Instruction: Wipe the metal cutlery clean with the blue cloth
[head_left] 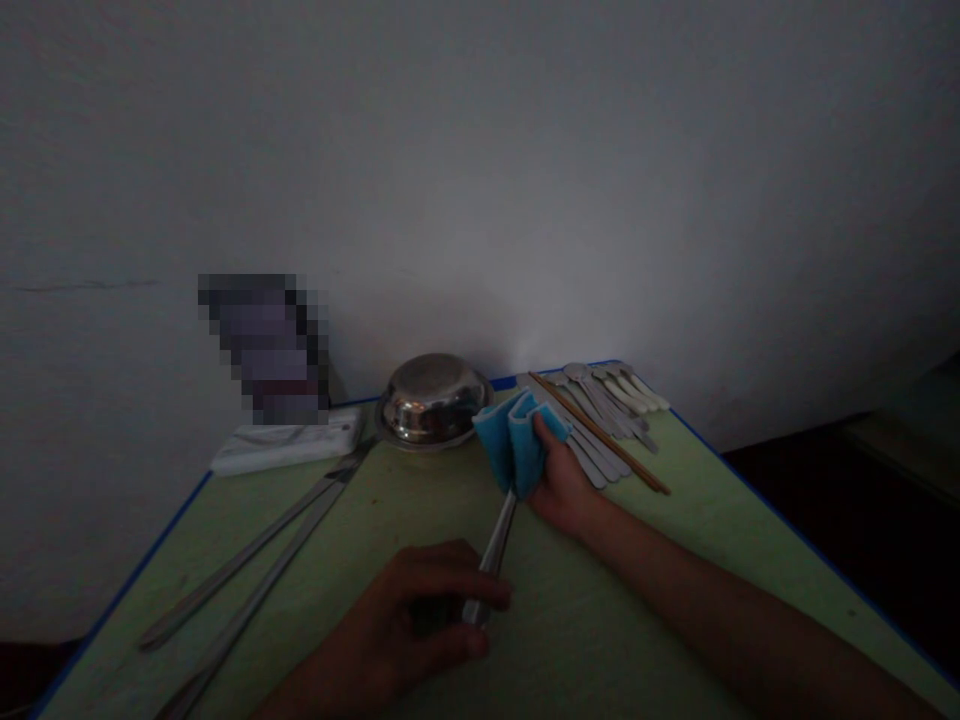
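Note:
A metal utensil (495,550) with a slim handle points away from me, and its far end is hidden inside a folded blue cloth (517,445). My left hand (420,600) pinches the near end of the handle between thumb and fingers. Wrapped round the cloth, my right hand (562,480) grips it about the utensil's far part. Just beyond the right hand lie several flat metal utensils (600,460), a pair of brown chopsticks (637,465) and several spoons (592,390).
An upturned shiny metal bowl (435,400) stands near the wall. Two long-handled metal utensils (255,545) lie at the left, by a white marbled slab (292,440) with a blurred upright object (270,350). The green table (637,640) has a blue edge.

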